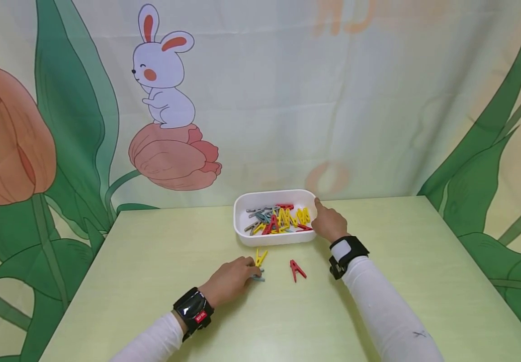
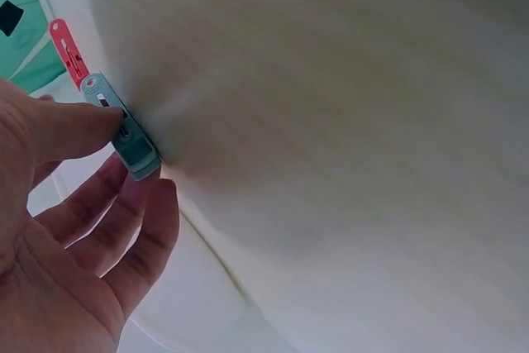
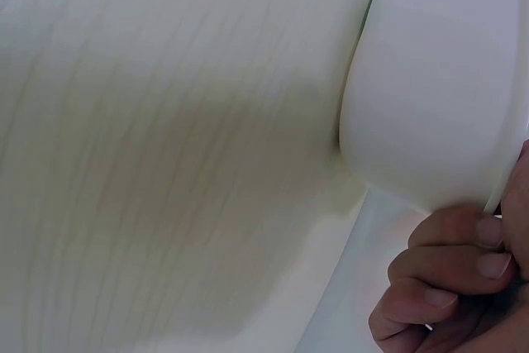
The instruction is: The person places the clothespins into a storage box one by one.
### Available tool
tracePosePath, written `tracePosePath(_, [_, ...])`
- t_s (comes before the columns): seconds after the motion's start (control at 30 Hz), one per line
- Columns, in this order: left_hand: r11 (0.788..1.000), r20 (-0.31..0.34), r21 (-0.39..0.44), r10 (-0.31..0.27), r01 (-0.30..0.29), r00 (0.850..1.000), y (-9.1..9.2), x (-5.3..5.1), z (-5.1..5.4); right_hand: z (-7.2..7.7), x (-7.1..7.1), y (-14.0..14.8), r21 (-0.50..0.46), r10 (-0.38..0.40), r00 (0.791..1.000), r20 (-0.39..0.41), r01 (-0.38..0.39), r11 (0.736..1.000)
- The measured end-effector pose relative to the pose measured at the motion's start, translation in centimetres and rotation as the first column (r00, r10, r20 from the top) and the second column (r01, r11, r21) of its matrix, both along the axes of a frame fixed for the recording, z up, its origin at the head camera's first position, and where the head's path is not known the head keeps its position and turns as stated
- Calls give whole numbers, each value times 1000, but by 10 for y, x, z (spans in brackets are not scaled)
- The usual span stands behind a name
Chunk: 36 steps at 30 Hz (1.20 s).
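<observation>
My left hand pinches a blue-grey clothespin between thumb and fingers, low over the table. Just beyond its fingertips is a yellow clothespin; whether the two touch I cannot tell. A red clothespin lies on the table to the right. At the back, a white plastic basket holds several red, yellow and blue-grey clothespins. My right hand grips the right end of that basket, its fingers curled against the outer wall in the right wrist view.
The pale yellow-green table ends at its back edge against a printed curtain with a rabbit and tulips. Each wrist wears a black strapped device, such as the left wristband.
</observation>
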State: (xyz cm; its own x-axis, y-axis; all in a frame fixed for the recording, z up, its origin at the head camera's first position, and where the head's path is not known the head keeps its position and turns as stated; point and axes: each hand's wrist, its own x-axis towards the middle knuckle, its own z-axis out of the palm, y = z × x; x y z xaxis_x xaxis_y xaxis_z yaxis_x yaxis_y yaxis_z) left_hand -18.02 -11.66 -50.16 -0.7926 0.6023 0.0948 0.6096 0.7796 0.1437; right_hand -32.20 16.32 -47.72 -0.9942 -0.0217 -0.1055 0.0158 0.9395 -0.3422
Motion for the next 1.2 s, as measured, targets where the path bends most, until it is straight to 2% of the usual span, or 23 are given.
tracePosePath(0.2, [1000, 26, 10, -26, 26, 999, 5, 2, -1, -1, 1, 2, 1, 2, 1000, 2, -2, 1000])
tracePosePath(0.37, [998, 22, 17, -63, 63, 998, 12, 6, 7, -2, 0, 2, 9, 2, 1000, -8, -1, 1000])
tracePosePath(0.5, [995, -1, 54, -86, 86, 996, 18, 9, 25, -1, 0, 2, 14, -4, 1000, -5, 4, 1000])
tracePosePath(0.67, [991, -74, 99, -88, 95, 993, 24, 8, 54, 2, 1, 0, 16, -2, 1000, -5, 2, 1000])
tracePosePath(0.83, [988, -157, 128, -71, 91, 985, 24, 0, 76, 5, 2, 0, 10, -3, 1000, 2, 3, 1000])
tracePosePath(0.97, [987, -203, 154, -22, 54, 979, 21, -10, 89, 5, 3, -1, 6, -6, 1000, 12, 6, 1000])
tracePosePath(1.07, [983, -209, 183, 20, 19, 978, 19, -20, 98, 5, 3, -1, 8, -9, 1000, 8, 9, 1000])
tracePosePath(1.2, [973, -168, 227, 71, -32, 983, 18, -34, 110, 4, 2, -1, 11, -12, 1000, 1, 12, 1000])
